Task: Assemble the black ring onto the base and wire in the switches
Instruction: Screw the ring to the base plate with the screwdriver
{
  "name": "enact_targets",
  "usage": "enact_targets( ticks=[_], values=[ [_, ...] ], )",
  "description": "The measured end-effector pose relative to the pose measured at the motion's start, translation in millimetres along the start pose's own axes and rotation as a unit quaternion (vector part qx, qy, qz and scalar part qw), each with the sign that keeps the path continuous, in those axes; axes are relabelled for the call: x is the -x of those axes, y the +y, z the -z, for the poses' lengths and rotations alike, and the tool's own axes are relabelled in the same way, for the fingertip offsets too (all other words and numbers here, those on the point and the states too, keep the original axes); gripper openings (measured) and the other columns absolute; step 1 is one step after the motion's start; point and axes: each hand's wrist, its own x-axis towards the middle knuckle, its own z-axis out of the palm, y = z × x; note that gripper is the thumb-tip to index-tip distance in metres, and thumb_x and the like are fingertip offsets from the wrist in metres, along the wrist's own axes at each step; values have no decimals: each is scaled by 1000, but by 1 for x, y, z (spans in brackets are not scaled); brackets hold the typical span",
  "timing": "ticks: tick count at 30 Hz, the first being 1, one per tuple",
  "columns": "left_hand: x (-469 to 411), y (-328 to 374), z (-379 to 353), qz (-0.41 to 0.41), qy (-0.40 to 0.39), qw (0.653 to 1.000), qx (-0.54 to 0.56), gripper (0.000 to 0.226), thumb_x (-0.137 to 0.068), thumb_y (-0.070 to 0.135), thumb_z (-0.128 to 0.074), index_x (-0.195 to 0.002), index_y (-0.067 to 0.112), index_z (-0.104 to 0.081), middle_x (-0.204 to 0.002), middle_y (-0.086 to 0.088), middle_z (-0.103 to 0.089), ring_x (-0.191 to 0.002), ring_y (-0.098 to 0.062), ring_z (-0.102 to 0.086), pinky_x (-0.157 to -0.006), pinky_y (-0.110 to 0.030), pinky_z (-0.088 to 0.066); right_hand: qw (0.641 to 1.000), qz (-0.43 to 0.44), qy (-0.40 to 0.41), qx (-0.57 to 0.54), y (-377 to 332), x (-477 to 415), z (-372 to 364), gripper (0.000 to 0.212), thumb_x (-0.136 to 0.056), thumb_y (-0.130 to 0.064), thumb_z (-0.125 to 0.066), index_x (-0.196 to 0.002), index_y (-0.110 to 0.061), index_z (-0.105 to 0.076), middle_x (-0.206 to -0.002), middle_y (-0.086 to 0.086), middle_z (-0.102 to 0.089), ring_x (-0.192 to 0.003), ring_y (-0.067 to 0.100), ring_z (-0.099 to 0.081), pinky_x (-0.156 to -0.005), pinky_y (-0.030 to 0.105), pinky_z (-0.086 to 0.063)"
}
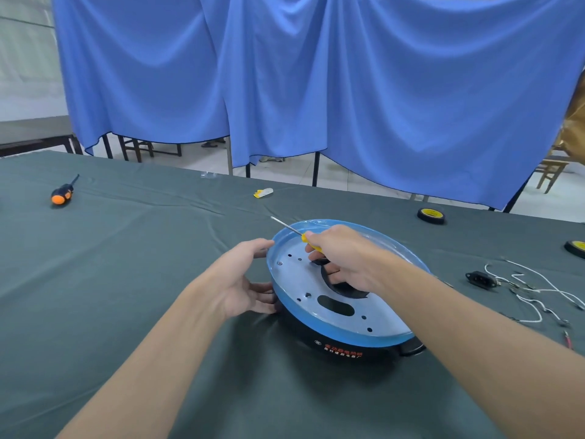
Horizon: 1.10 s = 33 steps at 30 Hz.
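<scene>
Against the base (294, 280), the left hand (243, 280) lies straight-fingered; the right hand (345, 258) apparently clasps a yellow screwdriver (304, 237).

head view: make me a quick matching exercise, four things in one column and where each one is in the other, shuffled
Column one
1. orange-handled screwdriver
2. yellow-handled screwdriver
3. black socket
4. left hand

Column two
a. touching the left edge of the base
b. held in the right hand, over the base
c. lying on the cloth at the far left
d. lying on the cloth to the right of the base

Pairs: 1-c, 2-b, 3-d, 4-a
</scene>
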Motion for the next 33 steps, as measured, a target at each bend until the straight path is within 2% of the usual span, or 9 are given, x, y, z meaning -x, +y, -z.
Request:
enact_targets(
  ticks=[4, 6, 7, 10, 13, 21, 25, 29, 33],
  values=[
    [-2, -6, 1, -5, -3, 1000, 25, 37, -78, 34, -77, -112, 22, -67, -111, -23, -67, -78, -38, -67, -71, -47, -60, 999, 23, -19, 32, -1, 0, 8, 29, -98, -36, -47, -96, -11, -61, -105, 8, -62, -87, 26, -57, -78, 32, -50],
    [-4, -10, 3, -8, -3, 1000, 28, 40, -77, 37, -79, -113, 23, -69, -111, -22, -68, -81, -37, -68, -74, -46, -59, 992, 54, -4, 111, -3, 0, 15, 31, -97, -37, -49, -97, -10, -63, -110, 11, -64, -100, 28, -63, -91, 39, -53],
    [-5, -12, 4, -7, -2, 1000, 30, 41, -77, 39, -79, -113, 24, -69, -111, -23, -67, -83, -37, -69, -76, -46, -59, 985, 78, 11, 154, -5, 0, 20, 32, -96, -37, -50, -97, -8, -65, -109, 13, -66, -96, 27, -65, -93, 41, -53],
    [-6, -14, 5, -4, 2, 999, 40, 47, -73, 43, -82, -115, 28, -67, -112, -24, -66, -86, -35, -71, -72, -43, -59, 965, 150, 27, 215, -14, 4, 36, 29, -94, -35, -57, -91, -8, -67, -85, 5, -70, -65, 14, -62, -67, 30, -56],
    [-6, -14, 4, 0, 1, 999, 48, 59, -67, 45, -86, -119, 29, -64, -112, -24, -66, -81, -34, -73, -63, -42, -59, 943, 202, 25, 264, -25, 13, 50, 17, -85, -36, -69, -86, -19, -66, -69, -3, -71, -48, 5, -54, -51, 21, -43],
    [-7, -14, 4, 8, 10, 998, 66, 60, -65, 40, -88, -119, 27, -63, -113, -25, -65, -86, -34, -74, -63, -41, -60, 920, 316, 88, 214, -43, 18, 52, 22, -76, -32, -78, -70, -17, -63, -53, -3, -63, -43, 2, -52, -41, 11, -36],
    [-7, -14, 4, 9, 11, 998, 56, 58, -66, 41, -87, -113, 16, -65, -106, -26, -68, -82, -34, -74, -63, -42, -61, 903, 340, 115, 237, -47, 13, 39, 24, -79, -30, -71, -68, -12, -61, -58, 5, -64, -51, 12, -54, -43, 20, -41],
    [-10, -13, 6, 15, 18, 998, 66, 81, -60, 39, -91, -126, 11, -53, -111, -26, -66, -85, -36, -73, -69, -46, -60, 890, 346, 96, 280, -52, 12, 28, 24, -78, -28, -69, -72, -6, -62, -64, 7, -60, -62, 18, -55, -57, 33, -49],
    [-10, -12, 6, 9, 20, 998, 66, 97, -49, 36, -93, -130, 11, -45, -107, -28, -65, -80, -37, -74, -66, -48, -60, 893, 340, 81, 284, -54, 11, 24, 24, -79, -28, -69, -75, -5, -63, -61, 2, -55, -67, 16, -46, -53, 28, -37]
  ],
)
